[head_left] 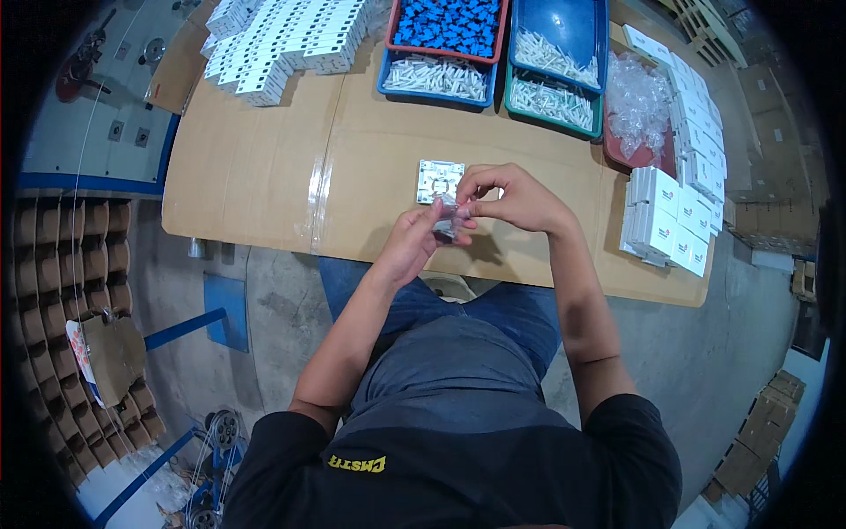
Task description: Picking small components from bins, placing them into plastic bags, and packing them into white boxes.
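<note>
Both hands meet over the near middle of the cardboard-covered table. My left hand (pixel 411 241) is closed, its thumb and fingers pinching a small clear plastic bag (pixel 447 220). What lies inside the bag is too small to make out. At the bag's upper right edge, my right hand (pixel 515 199) pinches it between thumb and fingers. Just beyond the hands a white square plate (pixel 436 179) with cut-outs lies flat on the table, its lower right part hidden by my right hand.
Stacked white boxes (pixel 291 44) stand far left on the cardboard table top (pixel 247 167). At the back sit a red tray (pixel 388 26) of blue pieces, a blue tray (pixel 432 103) and green tray (pixel 551 130) of white plugs. Crumpled plastic bags (pixel 636 101) and white boxes (pixel 670 220) are right.
</note>
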Tool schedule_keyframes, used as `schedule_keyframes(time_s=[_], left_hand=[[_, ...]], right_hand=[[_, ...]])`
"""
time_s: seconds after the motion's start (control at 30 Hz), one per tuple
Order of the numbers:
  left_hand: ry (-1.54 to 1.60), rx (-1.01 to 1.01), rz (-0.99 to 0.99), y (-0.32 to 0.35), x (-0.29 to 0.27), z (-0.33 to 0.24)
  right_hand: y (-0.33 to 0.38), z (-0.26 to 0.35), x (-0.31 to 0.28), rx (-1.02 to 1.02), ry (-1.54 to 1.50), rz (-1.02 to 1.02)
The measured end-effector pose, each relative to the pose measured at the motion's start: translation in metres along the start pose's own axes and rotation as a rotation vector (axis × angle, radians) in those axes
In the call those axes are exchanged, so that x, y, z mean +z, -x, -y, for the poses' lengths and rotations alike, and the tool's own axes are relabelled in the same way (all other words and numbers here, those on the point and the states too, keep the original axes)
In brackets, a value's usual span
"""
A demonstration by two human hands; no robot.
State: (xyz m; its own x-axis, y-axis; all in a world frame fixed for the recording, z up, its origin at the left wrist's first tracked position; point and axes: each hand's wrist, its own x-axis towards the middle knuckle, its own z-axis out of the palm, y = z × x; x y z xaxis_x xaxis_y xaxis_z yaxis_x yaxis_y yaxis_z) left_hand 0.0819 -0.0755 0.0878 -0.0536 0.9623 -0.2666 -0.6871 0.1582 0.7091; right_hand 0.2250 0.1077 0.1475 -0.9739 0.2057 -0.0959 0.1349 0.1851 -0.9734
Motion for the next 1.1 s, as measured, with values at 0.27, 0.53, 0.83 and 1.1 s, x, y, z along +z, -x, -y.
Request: schedule_keyframes(time_s=[0.27, 0.53, 0.83, 1.1], left_hand=[[0.309, -0.071, 0.082, 0.004, -0.007, 0.006], [0.187, -0.019, 0.004, 0.004, -0.028, 0.013], [0.238, 0.045, 0.025, 0.012, -0.019, 0.005], [0.472, 0.042, -0.062, 0.012, -0.02, -0.007]], right_hand=[[-0.015, -0.003, -0.005, -0.058, -0.046, 0.064], [-0.08, -0.068, -0.045, 0.073, 0.026, -0.3], [-0.147, -0.132, -0.093, 0.114, 1.299, -0.804], [-0.152, -0.13, -0.092, 0.236, 1.105, -0.895]])
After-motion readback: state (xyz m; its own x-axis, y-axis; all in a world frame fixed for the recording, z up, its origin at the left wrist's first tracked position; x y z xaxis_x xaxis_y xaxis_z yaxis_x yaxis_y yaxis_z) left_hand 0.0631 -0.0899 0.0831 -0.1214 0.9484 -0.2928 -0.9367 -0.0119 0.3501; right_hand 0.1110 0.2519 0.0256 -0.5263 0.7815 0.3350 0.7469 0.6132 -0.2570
